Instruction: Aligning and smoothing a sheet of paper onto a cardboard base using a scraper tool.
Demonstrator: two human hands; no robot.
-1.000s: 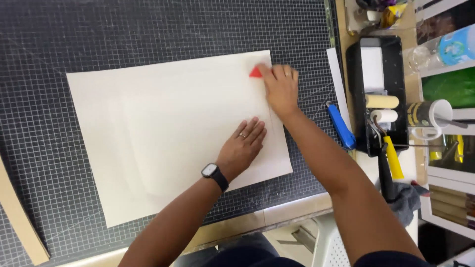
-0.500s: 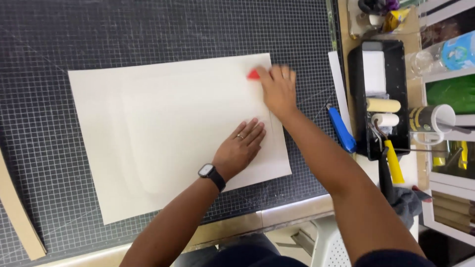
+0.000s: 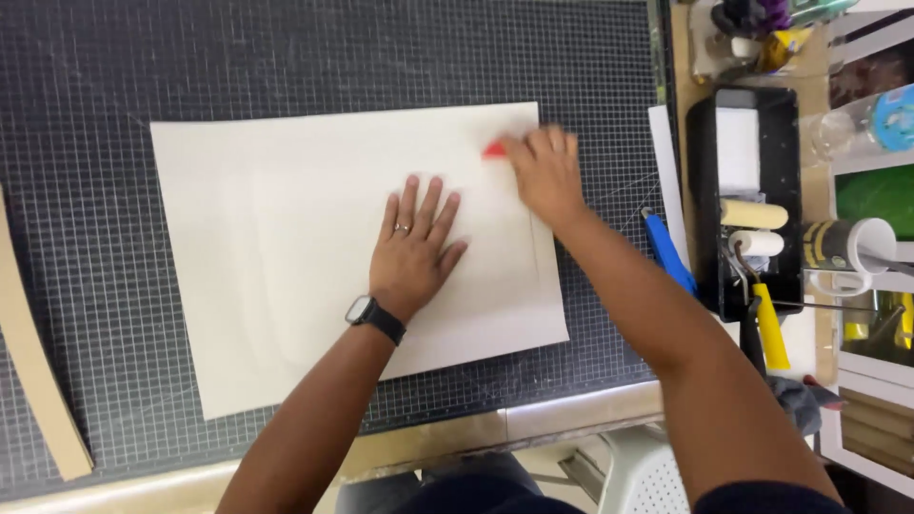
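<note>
On the gridded cutting mat (image 3: 286, 57), 1 large cream sheet of paper (image 3: 276, 238) lies flat, slightly skewed to the grid lines. Left hand (image 3: 414, 243) rests palm down near the sheet's middle, fingers spread apart and flat on the paper. Right hand (image 3: 543, 171) sits at the upper right part of the sheet, fingers together and curled over a small red scraper (image 3: 493, 149), of which only 1 corner shows.

Judgement on handling: the sheet looks thin, light and limp; it would crease easily and slide on the mat unless pinned. Flat palm pressure or a lift at 2 corners suits it better than a pinch mid-sheet. A faint raised outline inside the sheet suggests a second layer beneath; this cannot be confirmed.

Edges and room: open mat lies above and left of the sheet. The table's near edge runs close below it. Right of the mat stand a blue knife (image 3: 666, 252) and a black paint tray (image 3: 752, 200) with a roller, close to the right forearm.
</note>
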